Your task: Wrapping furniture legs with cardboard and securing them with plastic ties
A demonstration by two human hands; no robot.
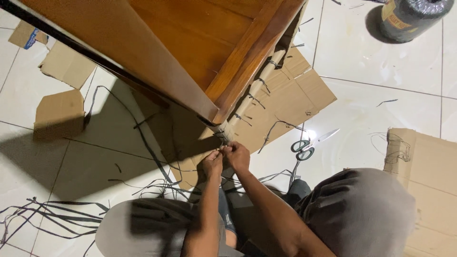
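The head view looks down on a person sitting on a white tiled floor [371,109], with both hands raised to the lower corner of a large brown wooden furniture piece [190,43] that fills the top of the frame and runs out of it, so its full shape cannot be made out. The left hand [213,163] and the right hand [236,156] sit side by side, touching or nearly so, their fingers curled in tight and pinched on a thin dark strap [222,139] at the foot of a cardboard-wrapped leg [252,90]; the knot or strap end itself is too small and shadowed to see clearly, and which fingers hold it cannot be told. Further dark ties ring that wrapped leg at intervals up its length. Under the furniture lies a flattened sheet of cardboard [290,102], partly hidden by the wood and its shadow. A pair of scissors [309,145] with dark handles lies on the tiles just right of the hands, blades glinting. Loose dark strap offcuts [52,212] trail over the floor at lower left. Smaller cardboard scraps [59,112] lie at left, another cardboard panel [428,181] is cut off at the right edge, and a dark roll [412,16] of strapping is cropped at the top right corner. The person's knees and lap fill the bottom, mostly blurred.
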